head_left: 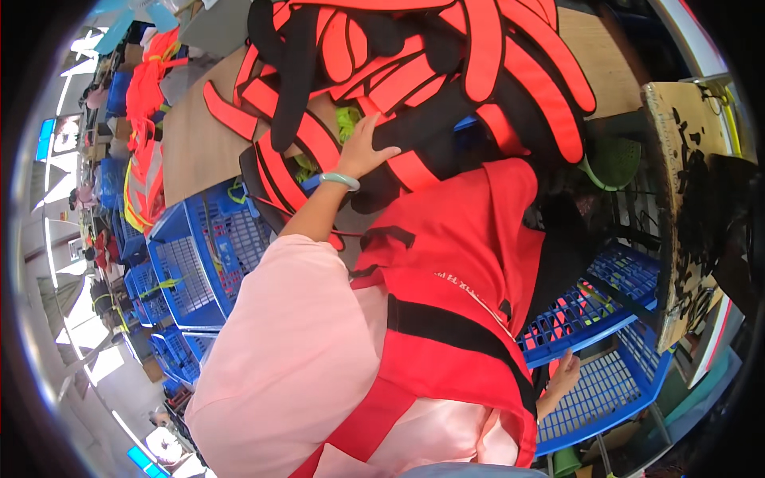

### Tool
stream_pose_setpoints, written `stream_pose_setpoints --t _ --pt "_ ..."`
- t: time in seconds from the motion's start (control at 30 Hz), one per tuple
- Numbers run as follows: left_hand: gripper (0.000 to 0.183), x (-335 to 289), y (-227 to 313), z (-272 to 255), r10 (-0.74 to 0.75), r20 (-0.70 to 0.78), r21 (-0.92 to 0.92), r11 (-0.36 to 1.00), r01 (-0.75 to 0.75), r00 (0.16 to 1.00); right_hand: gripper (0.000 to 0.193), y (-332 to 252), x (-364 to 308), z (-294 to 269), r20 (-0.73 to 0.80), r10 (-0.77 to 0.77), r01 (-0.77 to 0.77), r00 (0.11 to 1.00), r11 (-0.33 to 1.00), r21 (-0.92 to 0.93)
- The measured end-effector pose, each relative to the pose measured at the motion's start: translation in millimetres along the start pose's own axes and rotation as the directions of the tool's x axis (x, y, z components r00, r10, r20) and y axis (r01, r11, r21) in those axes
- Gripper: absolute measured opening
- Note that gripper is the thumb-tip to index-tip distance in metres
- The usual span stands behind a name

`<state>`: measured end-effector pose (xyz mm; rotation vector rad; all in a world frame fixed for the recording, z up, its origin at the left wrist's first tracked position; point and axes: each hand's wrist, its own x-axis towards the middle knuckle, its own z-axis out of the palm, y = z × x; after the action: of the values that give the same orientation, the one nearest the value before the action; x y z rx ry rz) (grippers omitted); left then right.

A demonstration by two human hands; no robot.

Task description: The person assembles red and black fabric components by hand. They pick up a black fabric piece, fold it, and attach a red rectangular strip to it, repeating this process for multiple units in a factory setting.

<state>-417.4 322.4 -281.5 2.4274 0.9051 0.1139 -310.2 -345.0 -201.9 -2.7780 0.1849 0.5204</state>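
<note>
My left hand [366, 151], a pale green bangle [340, 181] on its wrist, lies on a heap of orange and black padded strips [406, 80]. Its thumb stands apart from the stretched fingers, and nothing is gripped in it. The heap covers much of the wooden tabletop [191, 163] and hangs over its near edge. Low on the right, my right hand [564, 377] is beside a blue plastic basket [629, 382], partly hidden by my red apron [446, 239]. Its visible fingers are slightly apart, with no object showing in them.
Blue baskets [187, 271] stand at the left, below the table edge. Another blue basket [550, 342] with orange and yellow-green pieces sits above the one at my right hand. A worn wooden board [665, 215] rises at the right. Orange garments [147, 103] lie at the far left.
</note>
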Motion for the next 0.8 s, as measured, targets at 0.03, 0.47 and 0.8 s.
stream_pose_setpoints --t 0.03,0.47,0.8 --pt "0.094 -3 -11 -5 0.052 0.000 0.011 0.999 -0.052 0.999 0.044 1 2 0 -0.010 -0.009 0.009 1.000 1.000 0.001" --pt "0.029 21 7 -104 -0.206 0.299 -0.735 0.573 0.363 0.932 0.041 -68 19 -16 -0.033 -0.141 0.143 0.990 0.984 0.104" --pt "0.062 -40 179 -46 0.461 0.604 -0.796 0.372 0.476 0.650 0.042 -293 44 56 0.285 -0.502 0.037 0.817 0.539 0.841"
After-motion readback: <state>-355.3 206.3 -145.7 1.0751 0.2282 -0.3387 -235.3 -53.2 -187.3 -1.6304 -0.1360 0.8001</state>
